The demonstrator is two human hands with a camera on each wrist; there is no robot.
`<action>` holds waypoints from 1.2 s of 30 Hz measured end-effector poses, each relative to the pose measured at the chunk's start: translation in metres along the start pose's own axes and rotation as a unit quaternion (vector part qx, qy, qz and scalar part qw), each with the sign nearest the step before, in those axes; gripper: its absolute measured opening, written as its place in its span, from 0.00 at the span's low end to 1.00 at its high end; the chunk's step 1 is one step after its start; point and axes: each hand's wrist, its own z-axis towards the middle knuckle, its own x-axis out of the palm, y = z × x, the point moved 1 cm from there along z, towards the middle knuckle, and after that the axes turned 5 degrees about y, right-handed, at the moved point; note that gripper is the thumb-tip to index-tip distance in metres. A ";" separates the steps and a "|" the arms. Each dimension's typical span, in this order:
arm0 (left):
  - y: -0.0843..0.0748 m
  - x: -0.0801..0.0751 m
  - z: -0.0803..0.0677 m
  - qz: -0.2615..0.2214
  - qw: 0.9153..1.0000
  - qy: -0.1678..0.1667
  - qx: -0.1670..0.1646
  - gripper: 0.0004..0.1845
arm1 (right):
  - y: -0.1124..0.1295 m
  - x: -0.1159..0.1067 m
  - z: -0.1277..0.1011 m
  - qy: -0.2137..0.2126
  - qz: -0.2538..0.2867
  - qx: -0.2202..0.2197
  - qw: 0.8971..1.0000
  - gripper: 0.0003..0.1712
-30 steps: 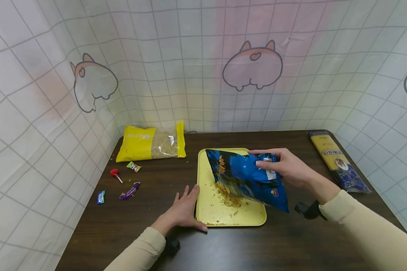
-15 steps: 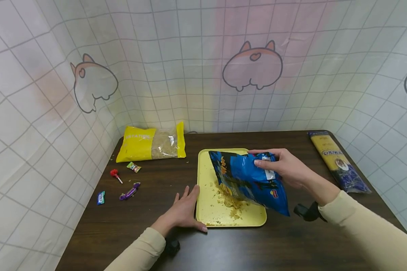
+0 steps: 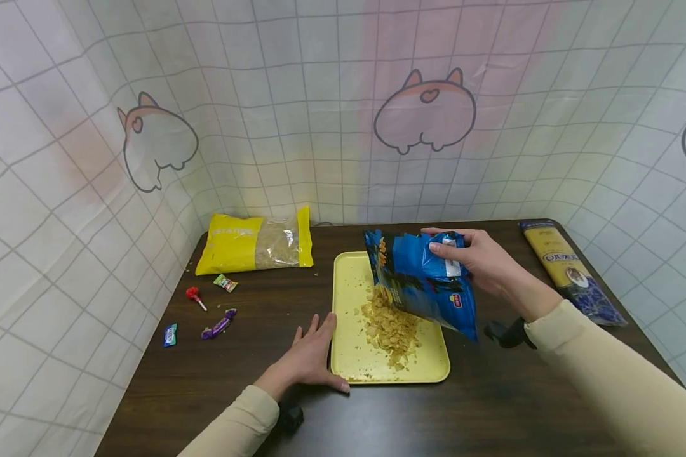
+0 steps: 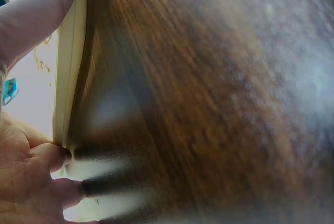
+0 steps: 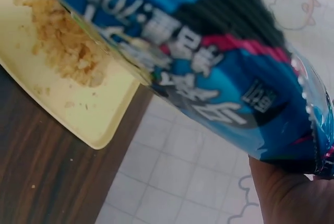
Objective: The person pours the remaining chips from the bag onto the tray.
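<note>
My right hand grips a blue chip bag by its upper right part, thumb on the near face. The bag is tilted over a yellow tray, its left end lower edge close above a heap of broken chips. In the right wrist view the bag slants across the picture, and loose crumbs lie beside the chips. My left hand is spread at the tray's near left corner, fingertips along its left rim. The left wrist view shows the thumb across the tray's rim.
Behind on the left lies a yellow bag with a see-through panel. Near it are a red lollipop, a purple-wrapped candy and two small wrapped sweets. A gold-and-blue packet lies at the right edge of the brown table.
My right hand has raised the bag slightly and shifted it away from me. Many more broken chips have come out onto the tray. My left hand has stayed in place.
</note>
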 end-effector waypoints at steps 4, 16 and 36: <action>0.000 0.000 0.001 0.002 1.000 -0.001 0.000 0.78 | 0.005 -0.001 0.006 -0.008 -0.008 -0.004 1.000 0.33; 0.001 0.000 0.000 -0.004 1.000 0.001 0.003 0.77 | 0.010 0.000 0.032 -0.029 -0.028 -0.012 0.999 0.30; 0.005 0.003 0.002 -0.002 1.000 0.002 0.003 0.78 | 0.019 0.005 0.062 -0.042 -0.023 0.024 0.999 0.21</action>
